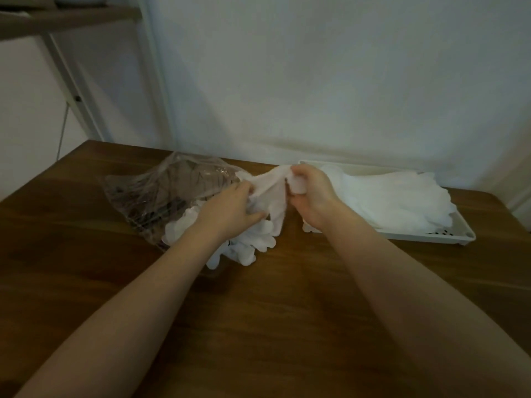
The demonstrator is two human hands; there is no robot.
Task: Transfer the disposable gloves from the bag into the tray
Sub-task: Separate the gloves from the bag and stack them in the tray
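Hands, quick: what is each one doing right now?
Left hand: fingers curled round the lower part of a white glove.
Right hand: fingers closed on the same glove's upper end.

Both bare forearms reach forward, converging. The left hand (230,209) lies palm down, fingers loosely curled (its fingertips are hidden). The right hand (311,193) is closed tight, knuckles up, thumb tucked inward.

No text, label, brand, number or sign can be read anywhere; the dark marks showing through the clear bag (172,191) left of centre are too blurred to read.
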